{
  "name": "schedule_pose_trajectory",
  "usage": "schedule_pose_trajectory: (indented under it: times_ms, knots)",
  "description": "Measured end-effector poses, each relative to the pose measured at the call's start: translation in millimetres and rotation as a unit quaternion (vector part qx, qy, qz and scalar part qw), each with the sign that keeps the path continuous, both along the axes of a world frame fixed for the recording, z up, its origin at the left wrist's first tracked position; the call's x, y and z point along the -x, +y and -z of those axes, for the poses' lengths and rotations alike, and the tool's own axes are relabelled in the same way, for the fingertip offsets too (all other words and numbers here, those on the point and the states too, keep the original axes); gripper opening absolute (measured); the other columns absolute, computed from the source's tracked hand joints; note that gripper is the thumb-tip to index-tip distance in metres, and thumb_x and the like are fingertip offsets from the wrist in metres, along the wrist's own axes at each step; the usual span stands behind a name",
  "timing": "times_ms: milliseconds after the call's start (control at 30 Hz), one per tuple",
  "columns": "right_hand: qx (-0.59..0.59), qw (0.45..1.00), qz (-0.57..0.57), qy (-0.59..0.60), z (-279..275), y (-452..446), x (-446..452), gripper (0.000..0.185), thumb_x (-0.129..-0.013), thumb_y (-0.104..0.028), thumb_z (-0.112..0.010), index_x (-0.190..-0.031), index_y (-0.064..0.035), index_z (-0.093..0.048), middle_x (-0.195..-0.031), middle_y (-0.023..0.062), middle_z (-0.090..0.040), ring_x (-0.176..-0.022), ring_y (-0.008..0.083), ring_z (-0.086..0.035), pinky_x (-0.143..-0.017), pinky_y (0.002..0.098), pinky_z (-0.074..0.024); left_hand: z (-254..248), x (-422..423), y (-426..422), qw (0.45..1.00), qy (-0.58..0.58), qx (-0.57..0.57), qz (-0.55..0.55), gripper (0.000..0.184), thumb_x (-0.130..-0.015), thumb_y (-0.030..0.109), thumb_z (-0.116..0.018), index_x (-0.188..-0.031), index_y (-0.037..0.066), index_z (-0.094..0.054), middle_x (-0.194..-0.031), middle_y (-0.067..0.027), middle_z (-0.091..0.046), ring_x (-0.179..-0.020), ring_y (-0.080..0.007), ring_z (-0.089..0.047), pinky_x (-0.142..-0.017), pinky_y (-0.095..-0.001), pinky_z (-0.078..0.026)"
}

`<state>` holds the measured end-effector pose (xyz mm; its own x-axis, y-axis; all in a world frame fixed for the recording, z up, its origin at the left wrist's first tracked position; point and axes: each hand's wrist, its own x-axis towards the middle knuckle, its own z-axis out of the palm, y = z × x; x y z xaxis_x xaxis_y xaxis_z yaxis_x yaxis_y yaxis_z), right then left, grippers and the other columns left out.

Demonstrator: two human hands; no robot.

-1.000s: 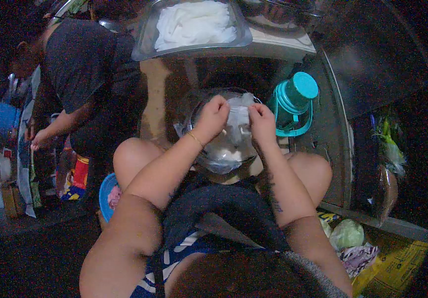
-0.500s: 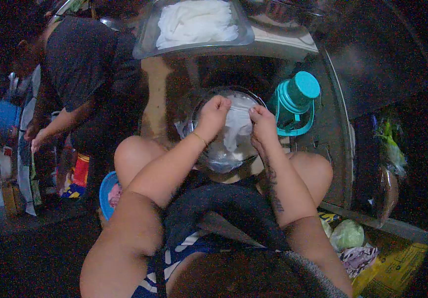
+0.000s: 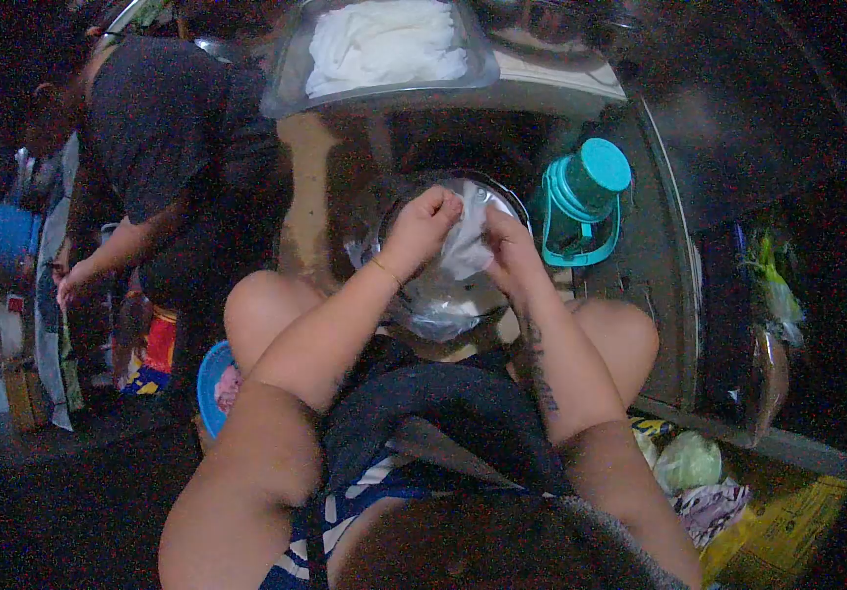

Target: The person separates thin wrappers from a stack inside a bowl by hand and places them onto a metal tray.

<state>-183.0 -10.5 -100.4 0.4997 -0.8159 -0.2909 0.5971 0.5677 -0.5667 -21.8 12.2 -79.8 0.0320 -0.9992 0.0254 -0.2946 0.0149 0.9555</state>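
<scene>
Between my two hands hangs a thin, limp white sheet (image 3: 467, 241), slightly see-through; its material I cannot make out. My left hand (image 3: 422, 232) pinches its left upper edge, fingers closed. On the other side my right hand (image 3: 512, 252) is closed at its right edge, the fingertips partly hidden. Below them is a round bowl (image 3: 504, 189) with a dark, shiny rim. Clear plastic (image 3: 438, 324) lies at the bowl's near edge.
A clear tray (image 3: 281, 93) holding a pile of white sheets (image 3: 384, 47) stands beyond the bowl. A teal bucket (image 3: 581, 202) is to the right. Bagged cabbage (image 3: 687, 462) lies lower right, a blue basin (image 3: 212, 388) at left. Another person (image 3: 158, 128) works at far left.
My right hand has turned and moved slightly down and left, nearer the left hand. The white sheet now hangs bunched and narrower. At left, the other person's hand has shifted slightly.
</scene>
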Motion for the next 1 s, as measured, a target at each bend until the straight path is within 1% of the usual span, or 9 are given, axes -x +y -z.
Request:
schedule_pose_trajectory:
  times_ms: [167, 300, 367, 500, 667, 700, 800, 867, 1000]
  knots:
    - [0.060, 0.987, 0.012, 0.149, 8, 3, 2, 0.015, -0.085, -0.014, -0.062, -0.095, -0.0038, -0.061, -0.089, 0.0056, -0.063, -0.081, 0.0170, -0.059, -0.073, 0.0305, -0.0487, 4, -1, 1, 0.999, -0.033, 0.014, -0.009, 0.020, -0.093, 0.026, -0.052, -0.087, 0.007, -0.056, -0.073, 0.0004, -0.054, -0.067, -0.0098, -0.047, -0.061, -0.0272, -0.042]
    - [0.174, 0.949, 0.098, 0.242, 18, -6, 1, 0.010, -0.084, -0.012, -0.061, -0.092, -0.0052, -0.061, -0.087, 0.0040, -0.062, -0.079, 0.0144, -0.057, -0.072, 0.0278, -0.0461, 11, -3, -1, 0.997, 0.062, -0.047, -0.008, 0.021, -0.092, 0.027, -0.054, -0.087, 0.006, -0.057, -0.075, -0.0005, -0.056, -0.068, -0.0119, -0.050, -0.063, -0.0285, -0.043]
    - [0.158, 0.955, 0.093, 0.234, 14, -5, 4, 0.009, -0.084, -0.011, -0.060, -0.091, -0.0054, -0.061, -0.087, 0.0031, -0.061, -0.079, 0.0142, -0.056, -0.072, 0.0280, -0.0456, 16, -3, -3, 0.984, 0.152, -0.091, 0.007, 0.023, -0.090, 0.028, -0.057, -0.088, 0.006, -0.058, -0.076, -0.0010, -0.057, -0.069, -0.0130, -0.051, -0.065, -0.0291, -0.044]
    - [0.174, 0.955, 0.109, 0.215, 22, -6, 6, 0.009, -0.085, -0.013, -0.059, -0.089, -0.0051, -0.060, -0.086, 0.0022, -0.060, -0.080, 0.0140, -0.055, -0.073, 0.0294, -0.0452, 2, 12, 8, 0.995, 0.058, -0.070, 0.050, 0.025, -0.086, 0.030, -0.062, -0.092, 0.006, -0.059, -0.081, -0.0028, -0.061, -0.073, -0.0143, -0.055, -0.068, -0.0300, -0.046]
    - [0.274, 0.853, 0.161, 0.413, 27, -7, 0, 0.013, -0.088, -0.015, -0.056, -0.090, -0.0027, -0.058, -0.087, 0.0091, -0.061, -0.081, 0.0229, -0.057, -0.076, 0.0345, -0.0452, -2, 16, 9, 0.994, -0.077, -0.056, 0.062, 0.027, -0.084, 0.029, -0.063, -0.095, 0.005, -0.059, -0.084, -0.0071, -0.063, -0.079, -0.0160, -0.057, -0.071, -0.0320, -0.047]
    - [0.286, 0.826, 0.167, 0.455, 23, -5, -2, 0.014, -0.089, -0.016, -0.055, -0.091, -0.0022, -0.057, -0.087, 0.0108, -0.061, -0.081, 0.0251, -0.057, -0.077, 0.0355, -0.0451, 5, 16, 9, 0.996, -0.076, -0.039, 0.033, 0.027, -0.085, 0.029, -0.063, -0.096, 0.004, -0.059, -0.083, -0.0086, -0.063, -0.078, -0.0175, -0.058, -0.070, -0.0331, -0.047]
    - [0.337, 0.768, 0.226, 0.496, 12, 3, -6, 0.008, -0.093, -0.013, -0.051, -0.090, -0.0058, -0.054, -0.079, 0.0005, -0.052, -0.071, 0.0092, -0.045, -0.065, 0.0248, -0.0395, 19, 25, 9, 0.995, -0.092, 0.013, -0.043, 0.025, -0.085, 0.026, -0.062, -0.094, 0.003, -0.057, -0.081, -0.0158, -0.061, -0.075, -0.0273, -0.059, -0.067, -0.0381, -0.047]
    - [0.321, 0.768, 0.262, 0.488, 19, 1, -8, 0.010, -0.093, -0.014, -0.051, -0.091, -0.0046, -0.054, -0.079, 0.0020, -0.053, -0.072, 0.0111, -0.046, -0.066, 0.0260, -0.0402, 12, 30, 12, 0.988, -0.125, 0.048, -0.077, 0.023, -0.085, 0.022, -0.062, -0.090, 0.002, -0.053, -0.079, -0.0239, -0.059, -0.072, -0.0410, -0.057, -0.063, -0.0435, -0.046]
    - [0.330, 0.729, 0.309, 0.515, 7, 3, -3, 0.013, -0.092, -0.014, -0.052, -0.090, -0.0018, -0.054, -0.079, 0.0053, -0.054, -0.072, 0.0148, -0.048, -0.068, 0.0285, -0.0417, 18, 28, 6, 0.979, -0.157, 0.102, -0.074, 0.023, -0.085, 0.021, -0.061, -0.089, 0.001, -0.050, -0.079, -0.0252, -0.058, -0.076, -0.0454, -0.056, -0.063, -0.0487, -0.044]
